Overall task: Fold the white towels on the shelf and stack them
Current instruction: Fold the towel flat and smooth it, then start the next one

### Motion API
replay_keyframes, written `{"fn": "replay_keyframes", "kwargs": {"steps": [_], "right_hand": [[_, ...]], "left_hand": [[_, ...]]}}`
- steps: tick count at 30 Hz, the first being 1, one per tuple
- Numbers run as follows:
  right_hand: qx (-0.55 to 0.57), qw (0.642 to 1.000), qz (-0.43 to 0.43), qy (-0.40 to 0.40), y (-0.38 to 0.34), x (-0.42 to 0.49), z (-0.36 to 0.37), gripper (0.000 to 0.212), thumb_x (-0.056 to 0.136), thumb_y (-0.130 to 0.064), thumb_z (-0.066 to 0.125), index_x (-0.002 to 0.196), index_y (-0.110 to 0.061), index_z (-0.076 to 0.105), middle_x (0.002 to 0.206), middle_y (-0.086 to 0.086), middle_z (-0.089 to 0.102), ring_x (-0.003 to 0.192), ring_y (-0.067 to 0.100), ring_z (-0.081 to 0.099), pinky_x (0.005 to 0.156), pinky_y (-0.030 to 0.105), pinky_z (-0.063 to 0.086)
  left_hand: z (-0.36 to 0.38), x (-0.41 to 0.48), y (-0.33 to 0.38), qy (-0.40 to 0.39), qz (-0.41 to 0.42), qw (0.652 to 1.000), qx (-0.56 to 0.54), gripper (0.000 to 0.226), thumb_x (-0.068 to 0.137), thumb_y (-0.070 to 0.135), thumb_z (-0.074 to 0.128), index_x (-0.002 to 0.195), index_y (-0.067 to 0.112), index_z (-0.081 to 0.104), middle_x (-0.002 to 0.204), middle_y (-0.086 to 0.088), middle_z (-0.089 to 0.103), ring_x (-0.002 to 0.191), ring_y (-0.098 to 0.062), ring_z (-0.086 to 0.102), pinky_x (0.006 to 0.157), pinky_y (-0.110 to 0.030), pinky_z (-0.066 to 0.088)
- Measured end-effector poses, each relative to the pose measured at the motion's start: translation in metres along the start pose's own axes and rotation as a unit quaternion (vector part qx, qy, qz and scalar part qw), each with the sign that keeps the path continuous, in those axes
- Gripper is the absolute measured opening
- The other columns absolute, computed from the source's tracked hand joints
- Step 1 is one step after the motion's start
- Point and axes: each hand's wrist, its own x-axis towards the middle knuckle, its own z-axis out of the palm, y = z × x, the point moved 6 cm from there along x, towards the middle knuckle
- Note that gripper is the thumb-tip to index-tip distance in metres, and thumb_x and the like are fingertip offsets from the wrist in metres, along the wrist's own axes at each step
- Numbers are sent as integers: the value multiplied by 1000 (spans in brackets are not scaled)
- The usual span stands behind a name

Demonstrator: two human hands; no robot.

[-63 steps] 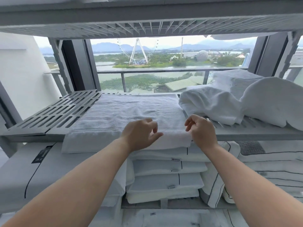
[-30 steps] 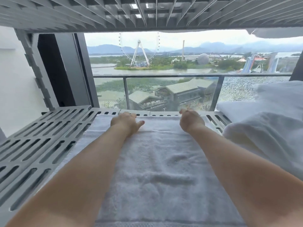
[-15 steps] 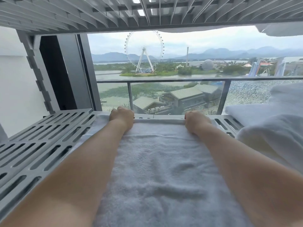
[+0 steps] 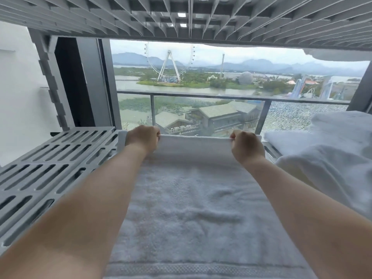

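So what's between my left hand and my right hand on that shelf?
In the head view, the raised far edge of the white towel runs straight between the left hand and the right hand; both pinch it.

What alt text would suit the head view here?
The left hand and right hand grip the lifted far edge of a white towel spread on a grey slatted shelf. More towels lie heaped at right; a Ferris wheel shows through the window.

Left of the left grip (image 4: 143,137), the slatted shelf (image 4: 50,158) offers open room to pass. Just right of the right grip (image 4: 246,147), a heap of white towels (image 4: 326,164) blocks the way. The upper shelf (image 4: 191,19) hangs above both grips, its ribbed underside limiting upward room.
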Motion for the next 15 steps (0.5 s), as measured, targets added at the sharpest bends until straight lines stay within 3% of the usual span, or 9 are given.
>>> {"fn": "replay_keyframes", "kwargs": {"steps": [8, 15], "right_hand": [[-18, 1000, -13, 17, -1, -48, -47, 21, 89, -13, 54, 102, -22, 68, 101, 8, 69, 96, 33, 62, 66, 31, 37], [12, 996, -63, 65, -10, -103, -99, 18, 87, -12, 57, 95, -17, 72, 87, 11, 71, 97, 34, 59, 72, 37, 49]], "left_hand": [[-44, -51, 6, 109, 50, 992, -25, 16, 98, 25, 53, 94, 18, 68, 93, -5, 68, 86, -32, 64, 61, -33, 37], [-93, -132, 13, 155, 50, 987, -14, 14, 97, 25, 61, 95, 17, 72, 88, -4, 69, 83, -31, 64, 60, -33, 42]]}}
